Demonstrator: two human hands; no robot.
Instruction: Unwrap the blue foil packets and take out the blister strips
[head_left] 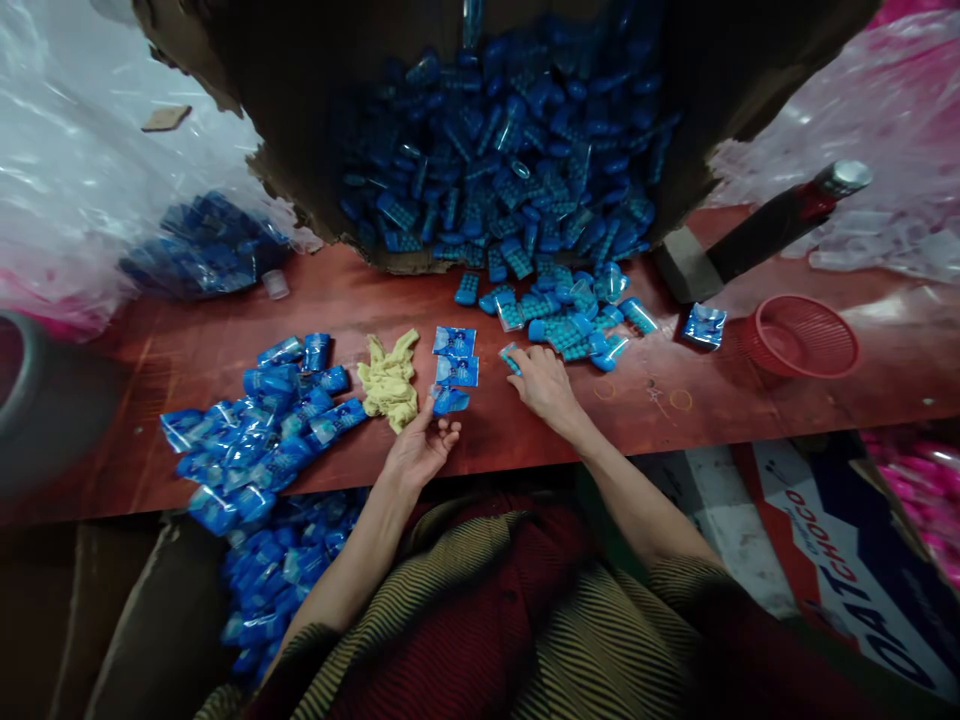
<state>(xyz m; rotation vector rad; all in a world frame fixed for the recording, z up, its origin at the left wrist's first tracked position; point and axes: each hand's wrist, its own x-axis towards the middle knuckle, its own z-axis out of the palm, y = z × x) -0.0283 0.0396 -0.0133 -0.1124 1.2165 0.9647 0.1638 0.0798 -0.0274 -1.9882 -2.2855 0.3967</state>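
My left hand (424, 442) pinches a small blue printed sleeve (452, 400) between thumb and finger at the table's near side. Two flat sleeves of the same kind (456, 357) lie just beyond it. A little to the right, my right hand (547, 385) is closed on a small clear container of blue beads (511, 357), partly hidden by the fingers. Beyond that hand lies a loose heap of blue-capped bead containers (562, 315). A crumpled yellow cloth (390, 380) rests left of the sleeves, beside a pile of blue-wrapped containers (262, 425).
A torn cardboard box (285, 190) full of blue containers opens onto the red table (525, 440). Right stand a hammer-like tool (772, 230), a blue packet (703, 326) and a red basket (802, 337). A grey bucket (45, 410) is at left, with plastic bags on both sides.
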